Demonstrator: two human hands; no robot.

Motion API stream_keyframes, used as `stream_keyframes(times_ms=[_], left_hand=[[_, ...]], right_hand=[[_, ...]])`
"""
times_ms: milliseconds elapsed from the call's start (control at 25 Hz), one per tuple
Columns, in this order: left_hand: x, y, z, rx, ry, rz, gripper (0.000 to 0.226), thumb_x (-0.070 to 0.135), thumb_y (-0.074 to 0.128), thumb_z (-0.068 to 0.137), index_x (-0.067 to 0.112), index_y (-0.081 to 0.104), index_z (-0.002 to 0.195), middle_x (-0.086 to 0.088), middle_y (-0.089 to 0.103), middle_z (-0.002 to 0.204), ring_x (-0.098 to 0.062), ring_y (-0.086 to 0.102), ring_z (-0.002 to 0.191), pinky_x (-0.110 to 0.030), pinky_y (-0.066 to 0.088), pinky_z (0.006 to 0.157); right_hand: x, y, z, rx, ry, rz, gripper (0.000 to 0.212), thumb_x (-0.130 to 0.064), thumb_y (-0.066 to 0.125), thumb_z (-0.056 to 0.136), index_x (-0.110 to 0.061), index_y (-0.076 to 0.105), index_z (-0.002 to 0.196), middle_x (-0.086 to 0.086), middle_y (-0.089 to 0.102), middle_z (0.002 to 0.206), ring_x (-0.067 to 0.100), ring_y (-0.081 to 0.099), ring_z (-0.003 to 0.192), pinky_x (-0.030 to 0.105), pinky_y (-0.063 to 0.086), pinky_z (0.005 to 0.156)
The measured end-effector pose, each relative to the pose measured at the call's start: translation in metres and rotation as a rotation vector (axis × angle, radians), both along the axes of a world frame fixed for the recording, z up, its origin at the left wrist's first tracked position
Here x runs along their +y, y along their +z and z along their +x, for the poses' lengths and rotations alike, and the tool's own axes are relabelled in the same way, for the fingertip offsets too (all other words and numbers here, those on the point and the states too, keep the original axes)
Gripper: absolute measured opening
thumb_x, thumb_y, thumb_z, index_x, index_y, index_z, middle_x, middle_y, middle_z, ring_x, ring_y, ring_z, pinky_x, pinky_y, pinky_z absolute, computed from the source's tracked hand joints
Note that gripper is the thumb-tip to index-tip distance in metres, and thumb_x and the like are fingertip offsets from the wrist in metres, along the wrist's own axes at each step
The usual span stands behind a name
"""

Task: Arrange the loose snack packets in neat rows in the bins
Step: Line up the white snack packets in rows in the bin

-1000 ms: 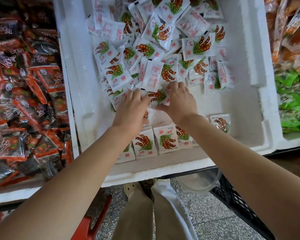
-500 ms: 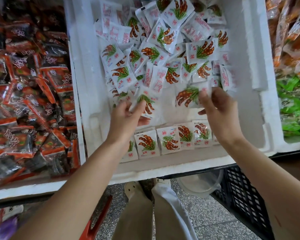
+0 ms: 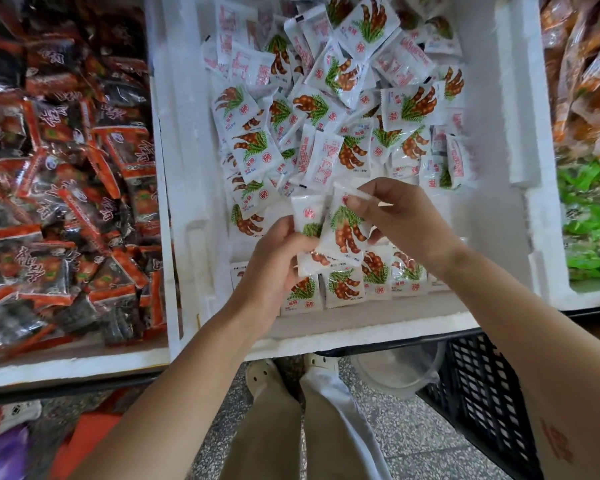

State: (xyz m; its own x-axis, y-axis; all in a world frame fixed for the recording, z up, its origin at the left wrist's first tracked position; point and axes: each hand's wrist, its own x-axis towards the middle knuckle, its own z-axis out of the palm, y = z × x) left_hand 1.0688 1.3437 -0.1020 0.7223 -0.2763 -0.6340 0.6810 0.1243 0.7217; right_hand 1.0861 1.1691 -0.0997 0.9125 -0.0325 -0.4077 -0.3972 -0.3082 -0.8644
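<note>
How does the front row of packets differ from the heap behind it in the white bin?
The front row lines up side by side, pictures facing the camera; the heap lies jumbled and overlapping. The heap shows some printed backs; the front row shows none. Both are the same white packets with a brown pod picture, in one white bin.

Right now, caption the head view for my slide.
Left hand and right hand hold white snack packets over a started row in the white foam bin.
</note>
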Motion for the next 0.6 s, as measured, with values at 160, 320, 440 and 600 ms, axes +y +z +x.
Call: stream_keyframes(times_ms=[160,320,440,600], left_hand=[[0.004,0.002,-0.002,-0.136,-0.076,0.223,0.027,0.025,0.070,0.087,0.018,0.064,0.111,0.001,0.073,0.104,-0.016,0.067,0.103,-0.047,0.049,0.099],[0.014,0.008,0.009,-0.197,0.001,0.276,0.025,0.018,0.067,0.089,0.018,0.064,0.114,0.005,0.073,0.106,-0.011,0.068,0.102,-0.042,0.050,0.099],[0.024,0.008,0.016,-0.218,0.039,0.295,0.023,0.017,0.067,0.089,0.018,0.065,0.112,0.006,0.074,0.104,-0.009,0.069,0.099,-0.037,0.052,0.096],[0.028,0.005,0.016,-0.196,0.060,0.297,0.026,0.017,0.067,0.089,0.017,0.065,0.114,0.006,0.074,0.104,-0.008,0.070,0.097,-0.032,0.054,0.091]], right_hand=[[0.014,0.007,0.005,-0.023,0.056,0.004,0.018,-0.028,0.070,0.080,-0.017,0.058,0.086,-0.002,0.062,0.079,0.009,0.063,0.057,0.019,0.052,0.052],[0.011,-0.004,0.033,-0.208,-0.079,-0.230,0.021,-0.028,0.062,0.089,-0.015,0.056,0.105,-0.002,0.061,0.096,0.008,0.061,0.077,0.029,0.056,0.073],[0.012,-0.022,0.062,-0.257,0.064,-0.526,0.053,-0.028,0.064,0.088,-0.011,0.044,0.133,0.006,0.050,0.129,0.016,0.052,0.111,0.030,0.043,0.099],[0.030,-0.046,0.079,-0.262,0.313,-0.820,0.082,-0.041,0.073,0.077,-0.013,0.032,0.142,0.010,0.037,0.139,0.029,0.031,0.129,0.035,0.028,0.107]])
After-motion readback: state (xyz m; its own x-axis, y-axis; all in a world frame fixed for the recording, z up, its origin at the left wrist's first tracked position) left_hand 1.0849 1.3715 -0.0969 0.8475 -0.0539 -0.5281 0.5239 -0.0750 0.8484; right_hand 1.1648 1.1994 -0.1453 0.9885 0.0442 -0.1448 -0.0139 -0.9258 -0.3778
